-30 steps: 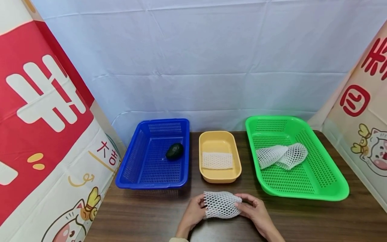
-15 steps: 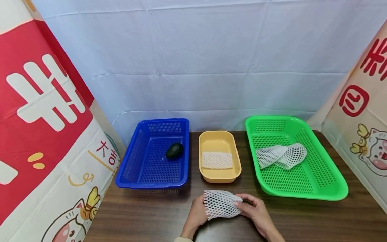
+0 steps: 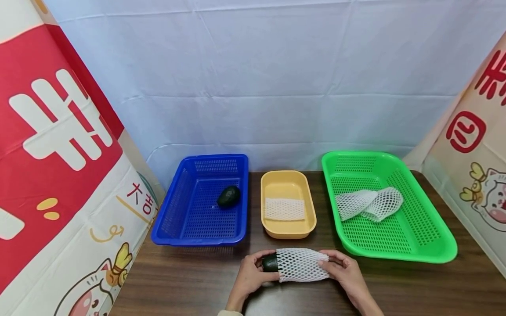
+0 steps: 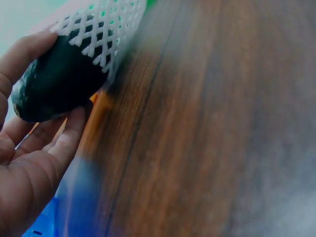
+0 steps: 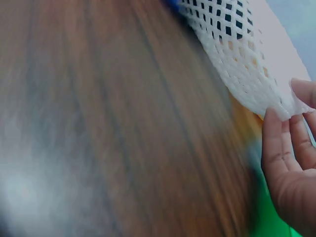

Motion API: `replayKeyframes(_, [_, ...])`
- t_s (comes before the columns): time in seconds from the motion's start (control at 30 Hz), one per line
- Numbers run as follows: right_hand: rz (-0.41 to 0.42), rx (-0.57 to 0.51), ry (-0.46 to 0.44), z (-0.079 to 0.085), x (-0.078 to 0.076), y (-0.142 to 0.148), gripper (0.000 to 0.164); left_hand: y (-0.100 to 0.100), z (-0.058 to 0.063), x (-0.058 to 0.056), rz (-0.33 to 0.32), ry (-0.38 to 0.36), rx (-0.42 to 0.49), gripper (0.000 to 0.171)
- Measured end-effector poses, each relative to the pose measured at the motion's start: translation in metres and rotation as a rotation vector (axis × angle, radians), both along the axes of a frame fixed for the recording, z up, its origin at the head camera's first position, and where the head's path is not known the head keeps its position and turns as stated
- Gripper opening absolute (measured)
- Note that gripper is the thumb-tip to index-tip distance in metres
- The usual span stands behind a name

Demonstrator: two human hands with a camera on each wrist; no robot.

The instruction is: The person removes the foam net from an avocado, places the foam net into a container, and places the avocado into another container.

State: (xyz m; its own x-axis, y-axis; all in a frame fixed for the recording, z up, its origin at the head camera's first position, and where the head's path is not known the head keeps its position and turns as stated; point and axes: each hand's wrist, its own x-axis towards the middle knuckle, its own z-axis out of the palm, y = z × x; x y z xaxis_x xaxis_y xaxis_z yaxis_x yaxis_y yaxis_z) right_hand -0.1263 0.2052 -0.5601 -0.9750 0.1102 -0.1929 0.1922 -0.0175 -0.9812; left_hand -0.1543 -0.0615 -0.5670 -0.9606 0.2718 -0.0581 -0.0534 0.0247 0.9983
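A dark green avocado point(image 4: 57, 84) sits partly inside a white foam net sleeve point(image 3: 300, 264), its left end sticking out. My left hand point(image 3: 253, 275) grips that bare end between thumb and fingers, as the left wrist view also shows. At the other end, my right hand point(image 3: 345, 273) pinches the narrowed tip of the net sleeve point(image 5: 242, 59) between thumb and fingertips. Both hands are above the front of the wooden table, just before the yellow tray.
A blue basket point(image 3: 197, 242) with another avocado point(image 3: 229, 196) stands at back left. The yellow tray point(image 3: 288, 234) holds flat foam netting point(image 3: 284, 209). At right, a green basket point(image 3: 395, 253) contains two net-sleeved pieces point(image 3: 382, 204). Cloth walls surround the table.
The avocado's left end now shows outside the sleeve, where the sleeve covered it before. My left hand has shifted its hold onto that end, and the right hand has moved slightly right with the sleeve.
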Motion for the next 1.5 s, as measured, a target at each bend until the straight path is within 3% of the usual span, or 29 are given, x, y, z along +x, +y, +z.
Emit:
replayKeyframes(0.2, [0.238, 0.274, 0.194, 0.001, 0.001, 0.003, 0.053, -0.002, -0.003, -0.001, -0.013, -0.005, -0.01, 0.056])
replayKeyframes(0.37, [0.311, 0.202, 0.305, 0.005, 0.001, -0.001, 0.053, -0.004, 0.005, 0.002, -0.033, 0.017, 0.013, 0.056])
replayKeyframes(0.63, [0.262, -0.009, 0.333, 0.033, -0.003, -0.01, 0.057, -0.01, 0.041, 0.006, -0.037, 0.167, 0.065, 0.056])
replayKeyframes(0.8, [0.123, -0.144, 0.346, 0.054, -0.011, -0.013, 0.056, -0.016, 0.065, 0.004, 0.032, 0.238, 0.04, 0.056])
replayKeyframes(1.07, [-0.083, -0.148, 0.392, 0.07, -0.027, -0.01, 0.039, -0.039, 0.123, -0.003, 0.093, 0.332, -0.018, 0.053])
replayKeyframes(1.2, [-0.128, -0.111, 0.389, 0.072, -0.034, -0.009, 0.031, -0.053, 0.142, -0.011, 0.146, 0.36, -0.076, 0.052])
replayKeyframes(1.37, [-0.146, -0.049, 0.378, 0.072, -0.042, -0.012, 0.024, -0.076, 0.142, -0.032, 0.205, 0.398, -0.172, 0.054])
replayKeyframes(1.5, [-0.12, -0.062, 0.358, 0.07, -0.051, -0.018, 0.031, -0.092, 0.144, -0.049, 0.236, 0.438, -0.215, 0.054])
